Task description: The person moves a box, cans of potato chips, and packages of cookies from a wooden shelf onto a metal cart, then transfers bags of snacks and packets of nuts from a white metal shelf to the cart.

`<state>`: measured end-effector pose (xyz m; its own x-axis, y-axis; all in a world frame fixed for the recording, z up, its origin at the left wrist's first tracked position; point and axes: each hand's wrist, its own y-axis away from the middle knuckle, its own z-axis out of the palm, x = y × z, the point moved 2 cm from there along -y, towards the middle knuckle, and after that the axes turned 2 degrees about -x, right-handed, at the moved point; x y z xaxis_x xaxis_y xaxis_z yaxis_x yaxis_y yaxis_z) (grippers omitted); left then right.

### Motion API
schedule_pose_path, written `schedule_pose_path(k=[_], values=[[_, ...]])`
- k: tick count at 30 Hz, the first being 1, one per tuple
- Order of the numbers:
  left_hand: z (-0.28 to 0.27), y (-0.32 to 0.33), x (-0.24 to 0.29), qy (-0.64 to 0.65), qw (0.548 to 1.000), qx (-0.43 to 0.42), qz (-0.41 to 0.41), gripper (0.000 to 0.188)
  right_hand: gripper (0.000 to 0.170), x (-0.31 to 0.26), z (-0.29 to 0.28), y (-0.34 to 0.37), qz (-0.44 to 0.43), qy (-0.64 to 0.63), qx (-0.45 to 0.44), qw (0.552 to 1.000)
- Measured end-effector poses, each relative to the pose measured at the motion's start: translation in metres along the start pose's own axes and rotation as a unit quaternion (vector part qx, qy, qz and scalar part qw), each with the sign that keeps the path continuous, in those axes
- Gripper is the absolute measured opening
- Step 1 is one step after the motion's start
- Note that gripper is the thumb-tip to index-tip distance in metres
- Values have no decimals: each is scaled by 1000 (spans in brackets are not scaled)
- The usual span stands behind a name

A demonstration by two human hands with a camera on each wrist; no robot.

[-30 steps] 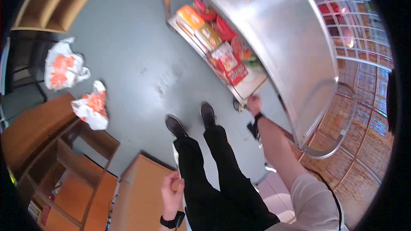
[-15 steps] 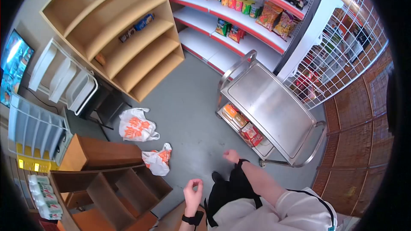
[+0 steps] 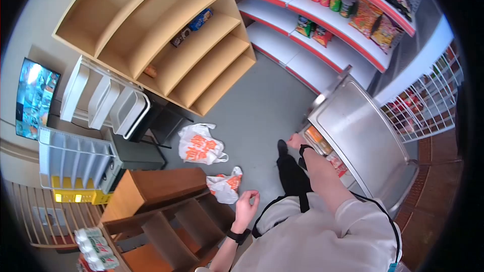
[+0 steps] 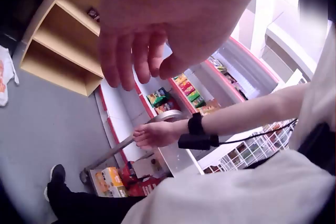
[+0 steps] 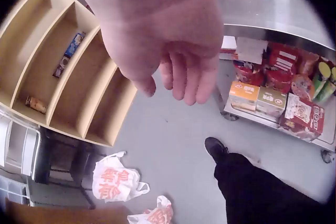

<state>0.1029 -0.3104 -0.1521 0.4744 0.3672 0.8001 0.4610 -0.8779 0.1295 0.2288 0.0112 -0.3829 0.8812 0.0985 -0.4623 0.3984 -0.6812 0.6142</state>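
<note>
My left hand (image 3: 246, 209) hangs in front of my body with loosely bent fingers and holds nothing. My right hand (image 3: 296, 141) is beside the steel trolley (image 3: 363, 126), its fingers also loosely bent and nothing in them. In the right wrist view, an orange box (image 5: 244, 92), an olive-coloured box (image 5: 270, 103) and a red snack pack (image 5: 303, 116) sit on the trolley's lower shelf, with more red packs behind them. The trolley's top is a bare steel tray.
A wooden shelf unit (image 3: 166, 35) holds a few packets, including a blue one (image 3: 200, 19). Red-edged white shelves (image 3: 275, 32) carry snack cans and bags. Two white plastic bags (image 3: 201, 143) lie on the floor, near a brown cabinet (image 3: 166, 191). A white wire rack (image 3: 428, 100) stands right.
My view has lifted from the floor and trolley to the shelves, and I have stepped forward. Both hands stay without anything in them; the right one now appears farther along the trolley's side.
</note>
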Motion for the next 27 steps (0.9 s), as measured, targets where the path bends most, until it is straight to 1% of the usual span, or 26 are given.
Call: schedule_pose_path(k=[1,2,4,6,7,10,11,13,15,17,18,19,21,22,23,25,26,27], values=[[-10,-21,0,-28,1000,-7,4,13,39,-19,-10,-20,-5,12,-10,1000],[-21,-41,1,-46,999,8,11,12,39,-42,-16,-40,2,-2,-28,1000],[-50,-87,13,-45,999,22,-13,12,39,-91,-40,-77,7,-18,-49,999],[-80,-125,13,-12,997,43,-57,11,41,-142,-60,-113,-55,-30,-91,994],[-95,-150,13,-5,996,43,-77,9,39,-168,-77,-130,-67,-51,-68,994],[-137,-227,1,30,993,73,-87,8,37,-235,-129,-163,-87,-117,6,989],[-153,-252,1,42,992,78,-96,8,37,-247,-135,-181,-87,-116,-5,989],[-187,-309,8,22,993,105,-49,9,35,-269,-144,-221,-95,-154,-5,984],[-222,-368,0,-7,992,126,-8,10,36,-285,-153,-256,-85,-146,-13,986],[-262,-433,-6,-28,987,158,3,12,37,-309,-161,-282,-71,-145,-17,987],[-281,-465,-12,-36,985,168,4,14,36,-321,-170,-289,-71,-153,1,986],[-301,-501,-28,-39,985,170,7,17,35,-331,-174,-300,-72,-161,20,984],[-336,-573,-62,-41,984,175,2,20,34,-351,-180,-332,-73,-172,29,982],[-351,-609,-77,-37,984,173,-9,24,32,-363,-181,-353,-82,-174,42,980],[-364,-650,-93,-45,984,173,-21,30,32,-378,-180,-378,-69,-186,42,979],[-381,-714,-141,-34,981,187,-45,37,29,-401,-186,-421,-61,-135,131,980],[-389,-749,-163,-44,985,166,-32,41,29,-414,-188,-441,-42,-144,126,981],[-398,-772,-183,-52,986,153,-41,41,28,-438,-193,-455,-48,-181,132,973]])
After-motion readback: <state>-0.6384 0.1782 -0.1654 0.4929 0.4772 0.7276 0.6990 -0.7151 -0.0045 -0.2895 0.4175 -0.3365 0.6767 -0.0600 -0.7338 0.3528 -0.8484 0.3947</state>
